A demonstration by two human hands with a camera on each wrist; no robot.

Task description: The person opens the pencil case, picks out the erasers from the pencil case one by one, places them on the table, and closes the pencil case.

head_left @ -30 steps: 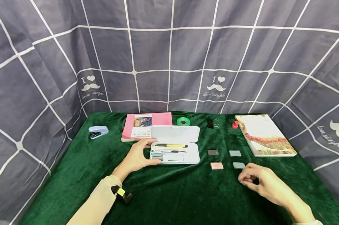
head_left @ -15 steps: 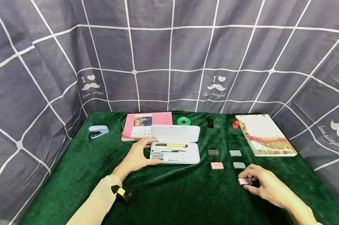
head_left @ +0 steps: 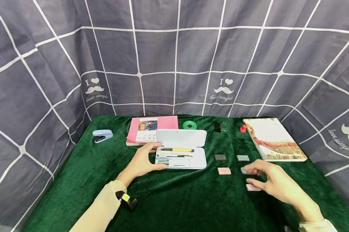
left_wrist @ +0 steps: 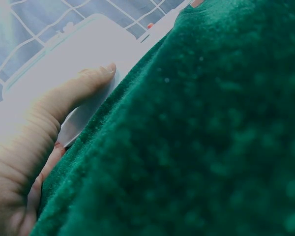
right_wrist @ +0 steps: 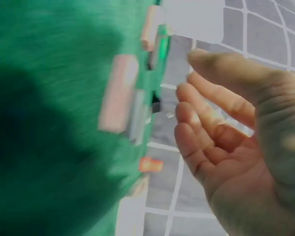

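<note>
The open pencil case lies on rumpled green velvet, its left end gripped by the left hand. The right hand, loose and empty, hovers by a pale pink block. Grey, white-gridded curtains enclose three sides.

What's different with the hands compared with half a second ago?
The right hand has let go of the front pink block, leaving it on the green cloth, and moved forward, partly hiding the blue-grey block from the head view. The left hand still holds the open white case. Nothing else visibly moved.
</note>
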